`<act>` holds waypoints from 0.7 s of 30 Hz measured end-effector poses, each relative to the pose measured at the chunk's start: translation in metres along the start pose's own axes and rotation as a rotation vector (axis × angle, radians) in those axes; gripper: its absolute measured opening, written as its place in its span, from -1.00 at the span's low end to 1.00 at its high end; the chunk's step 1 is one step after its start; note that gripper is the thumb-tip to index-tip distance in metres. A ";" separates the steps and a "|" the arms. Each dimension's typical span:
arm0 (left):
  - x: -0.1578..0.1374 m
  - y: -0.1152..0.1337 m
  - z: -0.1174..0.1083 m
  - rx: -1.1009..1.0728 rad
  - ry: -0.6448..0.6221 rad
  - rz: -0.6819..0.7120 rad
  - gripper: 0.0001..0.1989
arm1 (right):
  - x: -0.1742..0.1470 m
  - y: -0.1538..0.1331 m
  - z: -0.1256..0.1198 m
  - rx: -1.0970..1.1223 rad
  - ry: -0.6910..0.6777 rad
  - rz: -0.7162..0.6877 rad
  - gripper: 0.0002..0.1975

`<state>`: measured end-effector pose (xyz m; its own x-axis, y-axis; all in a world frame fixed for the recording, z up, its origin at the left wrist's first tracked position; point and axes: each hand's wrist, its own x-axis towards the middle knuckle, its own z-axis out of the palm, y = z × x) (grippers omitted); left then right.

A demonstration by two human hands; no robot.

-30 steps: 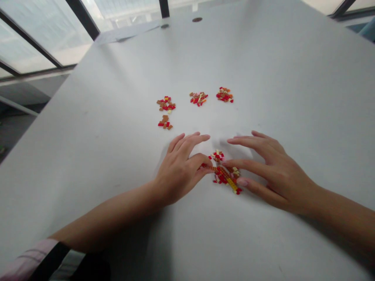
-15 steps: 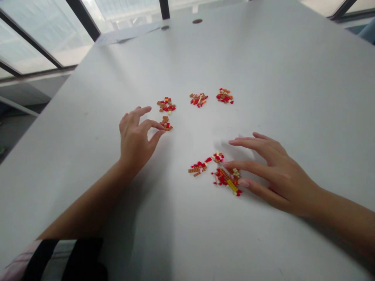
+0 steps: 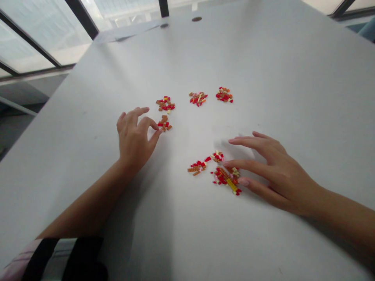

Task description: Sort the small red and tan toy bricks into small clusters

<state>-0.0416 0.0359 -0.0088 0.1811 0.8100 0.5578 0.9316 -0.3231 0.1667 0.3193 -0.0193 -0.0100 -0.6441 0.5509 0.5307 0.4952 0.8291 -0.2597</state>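
Note:
My left hand (image 3: 133, 136) is at the near-left edge of a small pile of brown and red toy bricks (image 3: 164, 123). Its thumb and index finger are pinched together; anything between them is too small to make out. The other fingers are loosely bent. My right hand (image 3: 272, 171) is open, fingers spread, with two fingertips at the right side of a larger pile of red, brown and yellow bricks (image 3: 225, 179). A long brown-and-yellow piece lies across that pile. Just beyond it sits a small red and cream cluster (image 3: 217, 157).
Farther back on the white table (image 3: 181, 226) lie three more brick piles: a left one (image 3: 165, 104), a middle one (image 3: 198, 98) and a right one (image 3: 224, 95). A brown and red group (image 3: 197, 168) lies left of the large pile. Windows (image 3: 125, 13) border the far side.
My left thumb and index finger have closed together and drawn slightly left at the brown and red pile, uncovering more red bricks. My right hand has stayed almost still.

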 end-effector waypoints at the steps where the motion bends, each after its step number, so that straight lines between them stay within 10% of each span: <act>1: 0.000 0.001 0.000 0.003 -0.004 0.013 -0.95 | 0.000 0.000 0.000 -0.001 -0.003 0.001 -0.73; 9: -0.002 0.006 -0.001 0.029 0.017 0.074 -0.96 | 0.001 0.000 0.001 0.007 0.001 0.009 -0.73; 16: -0.007 0.037 -0.017 -0.247 -0.084 0.497 -0.78 | 0.001 -0.001 0.000 0.008 -0.009 0.027 -0.73; 21: -0.012 0.047 -0.021 -0.351 -0.171 0.540 -0.85 | 0.001 -0.001 0.000 0.013 -0.011 0.030 -0.73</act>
<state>-0.0061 0.0012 0.0093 0.6680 0.5461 0.5055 0.5431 -0.8222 0.1705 0.3182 -0.0194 -0.0087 -0.6353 0.5765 0.5139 0.5069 0.8133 -0.2857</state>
